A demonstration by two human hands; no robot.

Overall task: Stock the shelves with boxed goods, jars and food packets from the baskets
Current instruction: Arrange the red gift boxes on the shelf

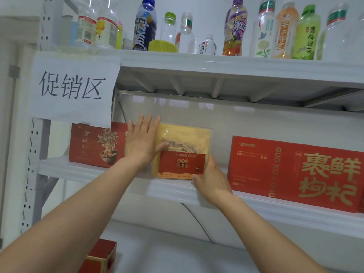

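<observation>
Halfway into standing yellow packet (183, 146) on shelf (88, 171): pressed by flat left hand (142, 142), gripped low by right hand (211, 180). Next, probably: release without toppling.

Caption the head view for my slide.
Left hand presses and right hand grips a yellow food packet on the shelf between a noodle box and a red carton.

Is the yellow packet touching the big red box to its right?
Apart. Head view shows white wall between the yellow packet and the big red box.
</observation>
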